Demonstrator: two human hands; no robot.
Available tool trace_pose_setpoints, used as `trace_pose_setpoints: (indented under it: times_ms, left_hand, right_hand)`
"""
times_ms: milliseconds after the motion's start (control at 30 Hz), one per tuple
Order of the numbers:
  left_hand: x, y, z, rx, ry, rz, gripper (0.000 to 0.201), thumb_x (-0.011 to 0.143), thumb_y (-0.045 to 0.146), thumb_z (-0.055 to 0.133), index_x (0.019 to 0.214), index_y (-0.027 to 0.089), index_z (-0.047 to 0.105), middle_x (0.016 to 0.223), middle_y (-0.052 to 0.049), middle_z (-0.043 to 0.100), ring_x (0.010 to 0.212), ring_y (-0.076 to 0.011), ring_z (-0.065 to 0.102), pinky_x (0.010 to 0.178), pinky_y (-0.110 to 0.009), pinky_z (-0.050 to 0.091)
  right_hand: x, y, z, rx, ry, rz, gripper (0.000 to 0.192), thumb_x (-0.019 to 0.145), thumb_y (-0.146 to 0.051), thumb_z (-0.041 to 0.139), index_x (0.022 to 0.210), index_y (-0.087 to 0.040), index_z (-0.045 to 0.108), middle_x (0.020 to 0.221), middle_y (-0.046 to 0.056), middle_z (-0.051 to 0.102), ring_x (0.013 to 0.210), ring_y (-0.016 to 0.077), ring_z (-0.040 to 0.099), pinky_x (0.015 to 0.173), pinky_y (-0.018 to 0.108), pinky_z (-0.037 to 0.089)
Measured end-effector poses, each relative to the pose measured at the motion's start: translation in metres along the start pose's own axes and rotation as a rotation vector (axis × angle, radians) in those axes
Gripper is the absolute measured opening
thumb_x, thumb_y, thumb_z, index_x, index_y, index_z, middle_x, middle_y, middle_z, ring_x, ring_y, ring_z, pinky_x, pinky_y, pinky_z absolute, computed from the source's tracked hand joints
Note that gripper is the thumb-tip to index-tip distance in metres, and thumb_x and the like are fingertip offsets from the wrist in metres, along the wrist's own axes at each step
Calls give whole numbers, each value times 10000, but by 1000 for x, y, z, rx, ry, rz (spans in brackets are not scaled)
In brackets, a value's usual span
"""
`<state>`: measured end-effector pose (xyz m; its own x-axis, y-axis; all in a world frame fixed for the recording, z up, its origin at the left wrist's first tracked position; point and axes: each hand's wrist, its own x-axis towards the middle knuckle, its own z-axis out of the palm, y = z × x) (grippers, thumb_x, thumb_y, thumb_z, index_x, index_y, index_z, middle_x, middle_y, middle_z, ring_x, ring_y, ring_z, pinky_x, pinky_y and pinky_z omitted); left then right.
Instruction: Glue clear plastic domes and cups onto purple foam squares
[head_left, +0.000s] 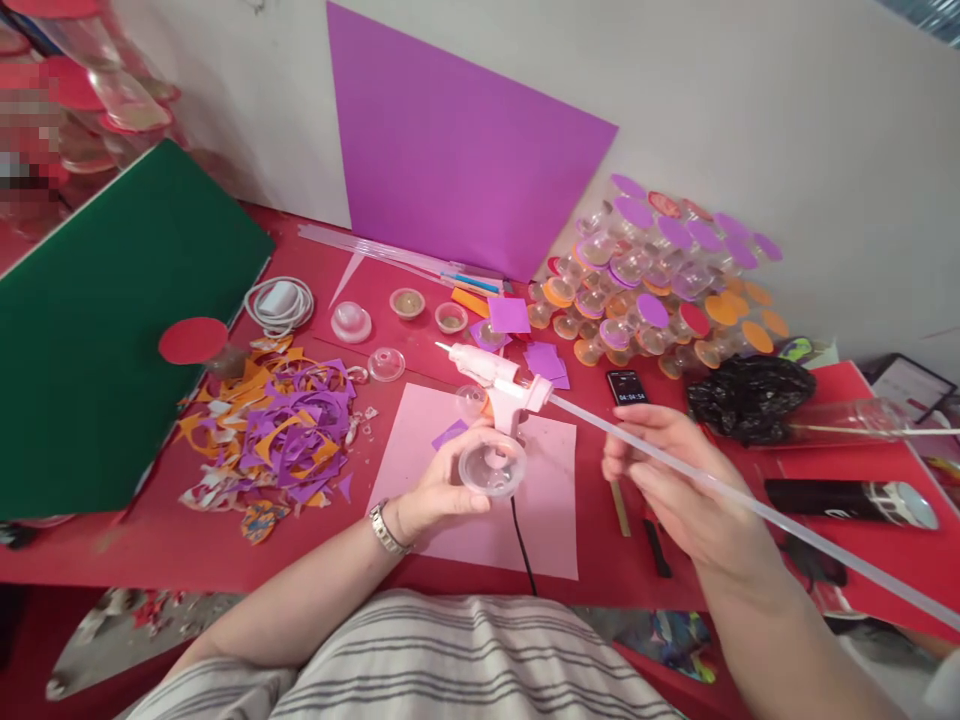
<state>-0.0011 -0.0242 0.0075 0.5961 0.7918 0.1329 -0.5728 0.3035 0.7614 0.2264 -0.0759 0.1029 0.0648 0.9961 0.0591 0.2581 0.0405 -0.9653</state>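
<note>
My left hand (439, 487) holds a clear plastic dome cup (493, 468) over a pink sheet (555, 500) on the red table. A pink-white glue gun (501, 381) stands just behind the cup, its nozzle pointing left. A long clear glue stick (750, 506) runs from the back of the gun toward the lower right. My right hand (679, 480) has its fingers around that stick near the gun. The gun's black cord (523, 550) drops toward me.
Purple and orange foam scraps (289, 430) lie left. A green board (97, 330) and a purple sheet (450, 150) stand behind. A pile of capped clear cups (652, 280), a phone (626, 386), a black bag (750, 395) and a black tube (847, 498) sit right.
</note>
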Motion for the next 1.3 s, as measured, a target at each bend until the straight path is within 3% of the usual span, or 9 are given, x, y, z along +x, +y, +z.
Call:
trace_pose_setpoints:
  times_ms: [133, 300, 467, 533, 600, 667, 800, 1067, 1300]
  left_hand:
    - [-1, -4, 1, -46, -106, -45, 558, 510, 509, 900, 911, 168, 715, 873, -36, 561, 818, -167, 524, 745, -274, 420]
    - [-3, -17, -2, -187, -253, -127, 595, 418, 530, 910, 837, 164, 698, 884, -70, 592, 883, -232, 561, 834, -366, 443]
    - [-4, -22, -7, -305, -321, -189, 594, 406, 509, 906, 835, 157, 696, 899, -90, 624, 856, -237, 583, 828, -369, 443]
    - [-5, -21, -6, -309, -325, -165, 582, 428, 482, 905, 864, 153, 706, 918, -90, 621, 890, -241, 582, 856, -372, 437]
    - [-5, -18, -6, -294, -320, -154, 582, 451, 470, 901, 896, 149, 709, 939, -92, 615, 917, -243, 580, 863, -370, 435]
    - [-5, -16, -5, -260, -306, -161, 580, 465, 468, 898, 908, 147, 707, 951, -88, 602, 914, -234, 574, 838, -354, 443]
    - [-5, -10, -3, -185, -259, -194, 564, 487, 439, 897, 932, 150, 706, 945, -66, 588, 845, -184, 558, 775, -304, 458]
    - [-3, -4, -4, -90, -344, -168, 514, 555, 393, 891, 970, 157, 701, 974, -66, 627, 911, -206, 595, 889, -356, 476]
    - [1, 15, -7, 220, -419, -141, 466, 640, 428, 868, 1001, 182, 706, 1348, -121, 571, 1350, -312, 455, 1153, -467, 303]
  right_hand:
    - [-13, -15, 4, -55, 125, -240, 165, 839, -238, 705, 988, -230, 635, 714, 11, 670, 591, 156, 618, 529, 308, 517]
    - [-21, -21, 28, -6, 97, -555, 100, 851, -221, 673, 896, -272, 601, 569, -38, 597, 432, 136, 496, 460, 327, 459]
    - [-13, 0, 46, 15, 100, -484, 185, 867, -268, 660, 791, -255, 492, 598, -49, 559, 489, 127, 518, 520, 303, 474]
    - [-7, 14, 49, -49, 84, -369, 148, 879, -265, 648, 815, -252, 515, 664, -28, 601, 566, 140, 584, 533, 283, 491]
    - [-1, 26, 50, -77, -6, -198, 110, 899, -339, 627, 893, -250, 563, 699, -10, 638, 598, 158, 616, 536, 290, 516]
    - [2, 35, 51, -42, -115, -83, 228, 906, -463, 594, 966, -243, 599, 737, 11, 675, 636, 183, 646, 576, 328, 557]
    - [-2, 41, 54, 18, -231, -21, 369, 901, -566, 552, 959, -218, 659, 903, 65, 733, 840, 227, 706, 751, 368, 603]
    - [-20, 46, 54, -391, -35, -61, 283, 909, -459, 615, 999, -201, 691, 794, 40, 738, 711, 210, 707, 649, 307, 592]
    - [-9, 54, 39, -567, 119, -206, 273, 886, -486, 633, 861, -219, 689, 641, 16, 642, 635, 187, 653, 619, 297, 569]
